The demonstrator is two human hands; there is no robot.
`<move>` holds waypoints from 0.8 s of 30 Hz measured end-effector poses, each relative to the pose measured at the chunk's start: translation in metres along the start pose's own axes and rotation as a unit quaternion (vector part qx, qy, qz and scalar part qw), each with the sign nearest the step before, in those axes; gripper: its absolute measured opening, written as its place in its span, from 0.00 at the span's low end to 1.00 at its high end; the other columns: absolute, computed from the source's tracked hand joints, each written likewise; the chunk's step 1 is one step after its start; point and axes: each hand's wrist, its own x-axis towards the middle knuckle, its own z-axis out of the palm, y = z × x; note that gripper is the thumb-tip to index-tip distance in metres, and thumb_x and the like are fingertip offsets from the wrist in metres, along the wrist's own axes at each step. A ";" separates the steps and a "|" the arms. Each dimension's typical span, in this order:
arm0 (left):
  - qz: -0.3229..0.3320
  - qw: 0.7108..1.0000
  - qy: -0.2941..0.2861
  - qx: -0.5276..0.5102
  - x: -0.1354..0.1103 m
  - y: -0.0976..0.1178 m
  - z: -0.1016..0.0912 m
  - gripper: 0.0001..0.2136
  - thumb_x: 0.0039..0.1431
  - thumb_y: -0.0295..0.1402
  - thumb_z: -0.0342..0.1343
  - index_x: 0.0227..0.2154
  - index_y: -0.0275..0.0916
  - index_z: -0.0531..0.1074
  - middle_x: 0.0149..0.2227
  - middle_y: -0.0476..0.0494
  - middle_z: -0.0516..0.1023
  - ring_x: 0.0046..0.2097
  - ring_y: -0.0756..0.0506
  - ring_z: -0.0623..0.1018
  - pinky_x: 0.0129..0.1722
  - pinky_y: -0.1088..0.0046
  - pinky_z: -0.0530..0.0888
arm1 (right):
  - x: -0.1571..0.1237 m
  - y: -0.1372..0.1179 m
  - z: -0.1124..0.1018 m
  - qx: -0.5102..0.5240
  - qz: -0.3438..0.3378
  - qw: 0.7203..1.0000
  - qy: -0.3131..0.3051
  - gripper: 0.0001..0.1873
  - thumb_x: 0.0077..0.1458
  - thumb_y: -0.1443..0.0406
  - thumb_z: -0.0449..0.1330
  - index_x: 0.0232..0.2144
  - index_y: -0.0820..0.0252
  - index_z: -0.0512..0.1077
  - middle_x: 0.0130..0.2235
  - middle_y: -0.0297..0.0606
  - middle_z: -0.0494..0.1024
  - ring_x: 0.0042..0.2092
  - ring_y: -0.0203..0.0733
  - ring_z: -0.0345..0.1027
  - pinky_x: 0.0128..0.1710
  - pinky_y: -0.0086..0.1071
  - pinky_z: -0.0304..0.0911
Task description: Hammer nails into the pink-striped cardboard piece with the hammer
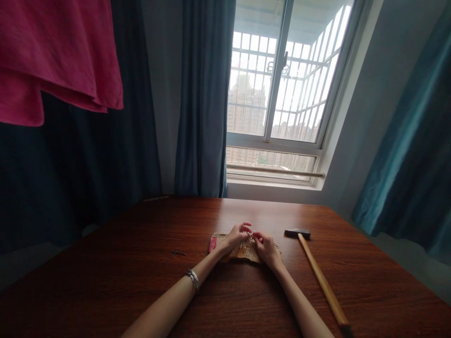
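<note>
A pale, slightly ragged-edged board (245, 252) dotted with many small dark holes or studs lies on the table, pink at its left end. Over its upper middle, my left hand (239, 234) has its fingers curled and the thumb and fingertips close together. Beside it on the right, my right hand (267, 247) pinches at the same spot. Small light points show between the fingertips, too small to name. The right palm partly covers the board's right end.
A hammer (321, 274) with a dark head and wooden handle lies to the right on the brown wooden table (141, 286). A few thin dark nail-like pieces (178, 253) are at the left. Beyond stand blue curtains (200, 103) and a barred window (275, 94); pink cloth (63, 56) hangs upper left.
</note>
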 end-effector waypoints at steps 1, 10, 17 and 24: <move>0.000 1.000 0.000 0.001 0.000 -0.001 0.000 0.21 0.38 0.22 0.52 0.41 0.33 0.68 0.32 0.43 0.74 0.37 0.45 0.72 0.37 0.70 0.68 | 0.000 0.000 0.000 -0.004 -0.001 1.000 -0.001 0.13 0.54 0.63 0.50 0.33 0.56 0.74 0.32 0.36 0.77 0.34 0.39 0.68 0.37 0.31 0.61; 0.018 0.998 0.008 0.051 0.000 -0.003 0.000 0.18 0.40 0.23 0.52 0.39 0.33 0.69 0.33 0.43 0.75 0.37 0.46 0.73 0.39 0.70 0.69 | -0.002 -0.005 -0.002 -0.052 -0.011 0.998 -0.018 0.12 0.55 0.65 0.49 0.29 0.57 0.73 0.30 0.35 0.75 0.33 0.37 0.66 0.36 0.28 0.60; 0.054 0.987 0.013 0.152 0.000 -0.005 0.001 0.15 0.44 0.32 0.57 0.37 0.34 0.70 0.33 0.45 0.76 0.37 0.46 0.74 0.39 0.71 0.69 | -0.001 -0.002 -0.001 -0.033 -0.025 0.999 -0.011 0.11 0.53 0.67 0.50 0.31 0.58 0.74 0.31 0.36 0.75 0.34 0.38 0.66 0.37 0.29 0.59; 0.088 0.971 -0.006 0.221 -0.003 -0.001 0.004 0.10 0.49 0.34 0.54 0.32 0.34 0.73 0.31 0.45 0.76 0.36 0.48 0.73 0.38 0.74 0.69 | 0.000 0.004 -0.001 -0.018 -0.017 1.000 -0.009 0.11 0.53 0.66 0.52 0.27 0.59 0.74 0.29 0.37 0.73 0.32 0.38 0.66 0.35 0.28 0.60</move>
